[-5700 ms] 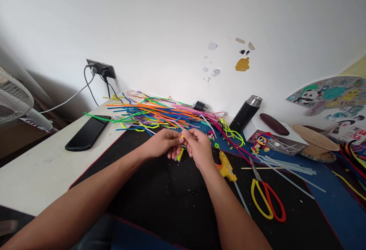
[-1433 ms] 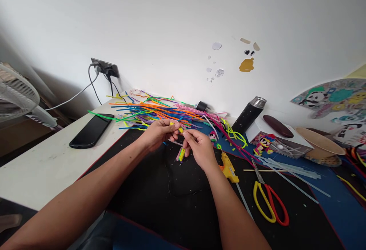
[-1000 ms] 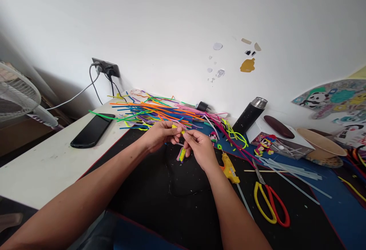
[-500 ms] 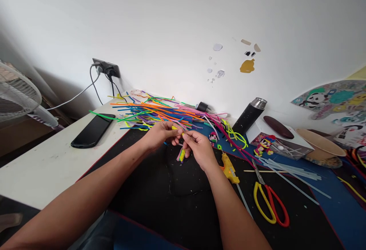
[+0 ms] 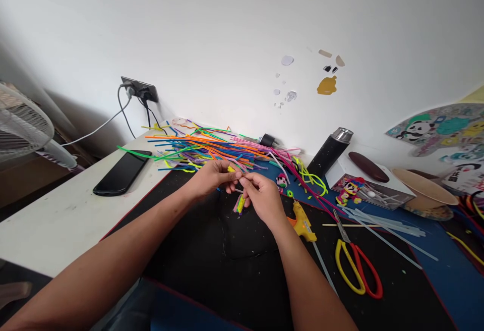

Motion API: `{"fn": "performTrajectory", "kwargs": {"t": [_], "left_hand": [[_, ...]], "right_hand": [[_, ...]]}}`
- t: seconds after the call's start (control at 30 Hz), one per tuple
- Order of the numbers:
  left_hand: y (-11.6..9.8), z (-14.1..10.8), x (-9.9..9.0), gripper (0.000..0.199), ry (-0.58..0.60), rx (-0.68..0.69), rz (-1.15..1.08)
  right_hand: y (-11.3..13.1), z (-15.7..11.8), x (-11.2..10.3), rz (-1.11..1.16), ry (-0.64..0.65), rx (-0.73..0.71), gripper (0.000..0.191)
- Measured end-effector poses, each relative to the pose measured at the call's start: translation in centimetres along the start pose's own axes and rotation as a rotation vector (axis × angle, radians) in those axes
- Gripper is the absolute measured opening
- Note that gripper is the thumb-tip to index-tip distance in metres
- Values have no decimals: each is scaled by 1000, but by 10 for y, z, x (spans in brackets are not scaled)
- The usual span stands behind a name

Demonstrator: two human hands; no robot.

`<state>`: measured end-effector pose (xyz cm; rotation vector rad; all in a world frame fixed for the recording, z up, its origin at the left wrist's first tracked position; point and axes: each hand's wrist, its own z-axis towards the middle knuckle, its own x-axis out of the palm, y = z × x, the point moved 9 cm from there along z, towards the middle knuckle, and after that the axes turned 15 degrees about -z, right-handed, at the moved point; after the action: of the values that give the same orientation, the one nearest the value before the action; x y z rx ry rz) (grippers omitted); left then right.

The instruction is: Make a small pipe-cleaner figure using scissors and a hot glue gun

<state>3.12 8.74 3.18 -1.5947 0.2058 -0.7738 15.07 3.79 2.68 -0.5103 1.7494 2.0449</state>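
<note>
Yellow pipe-cleaner piece (image 5: 230,169) above black mat (image 5: 189,265), toward far edge of worktop (image 5: 41,230). Left hand (image 5: 209,178) pinches it; right hand (image 5: 266,200) looks pinched at its other end, contact partly hidden. Uneven pull could bend it or slip it free. Forearms converge from near edge, wrists apart. Multicolour bundle (image 5: 241,204) under right fingers, grip unclear, could drop if they loosen. Glue gun (image 5: 303,225) beside right forearm: sideways swing could knock it. Scissors (image 5: 350,268) farther right; pipe-cleaner pile (image 5: 212,147) along far edge.
</note>
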Motion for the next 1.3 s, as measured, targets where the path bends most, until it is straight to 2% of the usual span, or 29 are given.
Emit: {"fn": "performTrajectory", "kwargs": {"t": [0.13,0.37,0.5,0.6,0.7,0.87,0.97,1.1,1.3], "left_hand": [[-2,0,1,39,17,25,24],[4,1,-2,40,50,-16,85],[4,1,-1,53,79,4,26],[4,2,-5,49,56,19,83],[6,1,-8,43,28,-4,389],[20,-6,-3,32,82,-100,1091],[26,-8,-1,32,82,-114,1257],[32,-9,4,23,117,-140,1198],[38,-8,8,19,177,-174,872]], "right_hand": [[0,0,3,-8,29,1,25],[-3,1,8,2,72,12,24],[-8,3,5,39,61,46,25],[-13,3,0,36,41,91,24],[-15,2,-7,-97,34,139,20],[-9,0,-15,-572,31,122,16],[-8,0,-13,-716,36,116,16],[-9,-1,-5,-694,85,120,16],[-15,0,-4,-571,100,125,15]]}}
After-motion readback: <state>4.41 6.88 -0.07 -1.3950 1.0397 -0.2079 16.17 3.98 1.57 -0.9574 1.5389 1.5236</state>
